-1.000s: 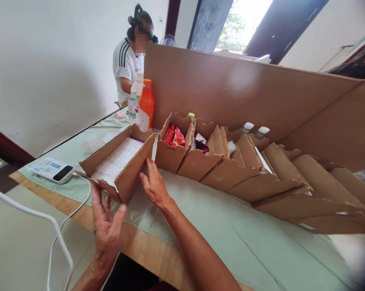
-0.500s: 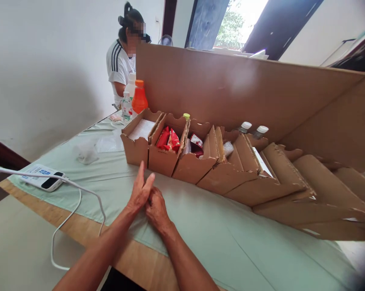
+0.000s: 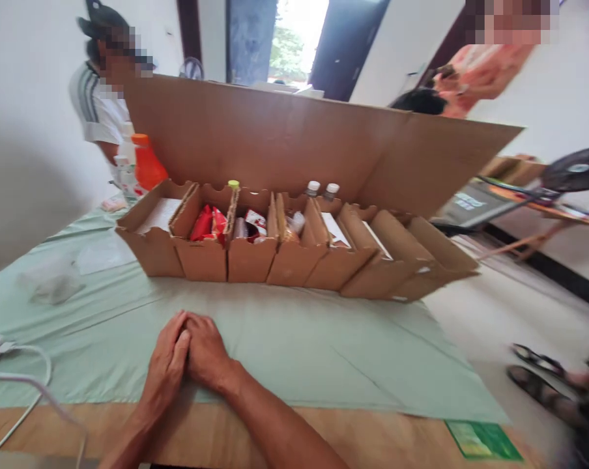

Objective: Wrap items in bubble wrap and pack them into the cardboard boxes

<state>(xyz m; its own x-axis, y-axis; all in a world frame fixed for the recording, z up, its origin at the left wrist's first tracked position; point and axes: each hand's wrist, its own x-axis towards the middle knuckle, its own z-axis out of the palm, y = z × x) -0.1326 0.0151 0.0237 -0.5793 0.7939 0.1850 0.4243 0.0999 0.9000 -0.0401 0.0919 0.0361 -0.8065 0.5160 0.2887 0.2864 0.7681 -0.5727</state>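
Note:
My left hand (image 3: 165,358) and my right hand (image 3: 205,348) are pressed together above the green cloth (image 3: 275,339) near the table's front edge. The right hand is curled, its fingers folded against the left. The left hand's fingers are closed together along the right hand, and its thumb lies on top. No object shows in either hand; the space between the palms is hidden. Beyond them stands a row of cardboard bins (image 3: 204,262). Red snack packets (image 3: 210,223) sit in one bin, white sheets (image 3: 334,229) in another.
A tall cardboard panel (image 3: 255,130) stands behind the bins. An orange bottle (image 3: 148,166) and a crumpled plastic bag (image 3: 55,283) are at the left. A white cable (image 3: 40,384) crosses the front left corner. A green packet (image 3: 483,440) lies front right. Two people are beyond the panel.
My view has swung to the right, bringing the bins' far end, a fan and a second person into sight. My left fingers, straight before, have folded in against my right hand.

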